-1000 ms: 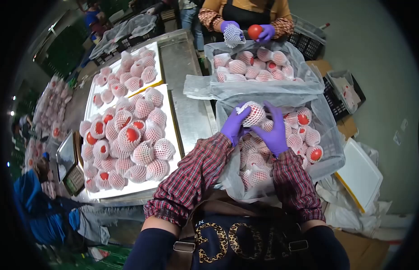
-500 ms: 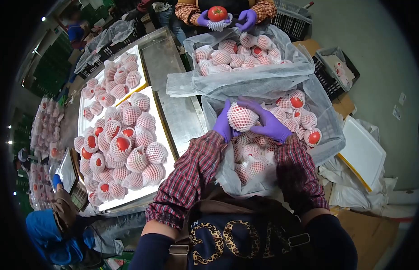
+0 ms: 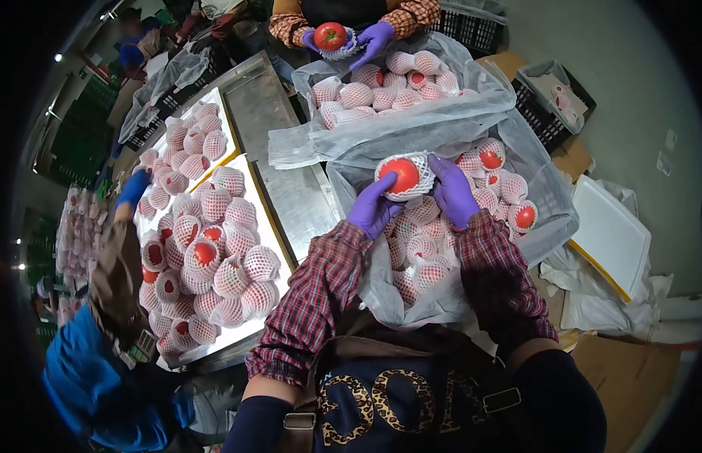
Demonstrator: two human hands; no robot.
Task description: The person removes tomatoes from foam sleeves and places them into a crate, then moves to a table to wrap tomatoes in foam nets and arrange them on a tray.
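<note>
A red tomato (image 3: pixel 400 175) in a white foam net is held between my two purple-gloved hands over the near lined crate (image 3: pixel 547 219). My left hand (image 3: pixel 375 204) grips its left side, with fingers on the bare red skin. On the right, my right hand (image 3: pixel 455 192) holds the edge of the net. Below my hands lie several net-wrapped tomatoes (image 3: pixel 423 249) in the crate. The far lined crate (image 3: pixel 483 113) also holds wrapped tomatoes.
Wrapped tomatoes (image 3: pixel 215 257) are piled on white trays (image 3: pixel 272 219) at the left, on a metal table (image 3: pixel 264 98). Across from me a co-worker's purple-gloved hands (image 3: pixel 372 44) hold another tomato (image 3: pixel 330 36). A co-worker's blue-gloved hand (image 3: pixel 132 189) reaches to the trays.
The tomato in my hands has turned, so its red skin now shows through the net opening. The blue-gloved co-worker has reached forward to the trays. The other co-worker's tomato has shifted left.
</note>
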